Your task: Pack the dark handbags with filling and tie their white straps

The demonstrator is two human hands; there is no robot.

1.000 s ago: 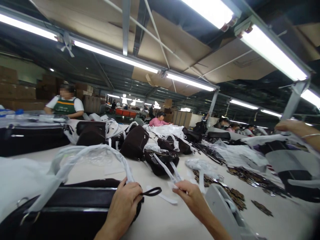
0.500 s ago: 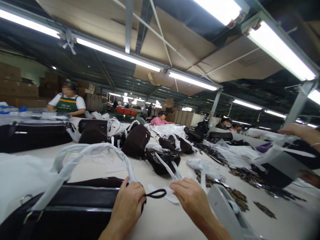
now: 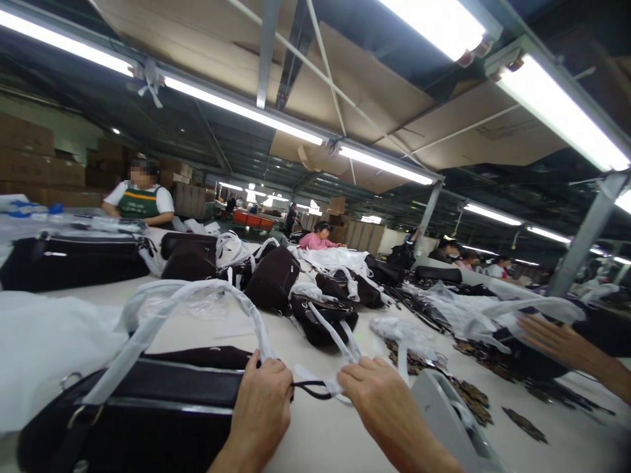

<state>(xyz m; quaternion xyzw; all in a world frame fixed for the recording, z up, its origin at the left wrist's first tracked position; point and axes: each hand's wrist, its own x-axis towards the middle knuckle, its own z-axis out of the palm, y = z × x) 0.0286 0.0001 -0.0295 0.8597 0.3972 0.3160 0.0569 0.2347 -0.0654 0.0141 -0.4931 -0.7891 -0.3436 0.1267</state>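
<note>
A dark brown handbag (image 3: 162, 433) lies in front of me at the lower left, its arched handles (image 3: 158, 312) wrapped in white material. My left hand (image 3: 263, 410) is closed on the bag's right end, fingers curled over the corner. From that end a thin black loop strap (image 3: 310, 393) sticks out to the right. With closed fingers, my right hand (image 3: 379, 404) pinches the strap's far end, and the strap spans the short gap between both hands. My fingers cover the tip of the loop.
More dark handbags (image 3: 271, 279) with wrapped handles lie across the white table (image 3: 197, 328). A grey tape dispenser-like object (image 3: 446, 414) stands beside my right forearm. Bronze-coloured pieces (image 3: 473, 397) are heaped behind it. Another person's hand (image 3: 562, 341) works at the right; others are farther back.
My right hand has closed on the end of the black loop strap, which now stretches between my hands. The co-worker's hand at the right has moved lower.
</note>
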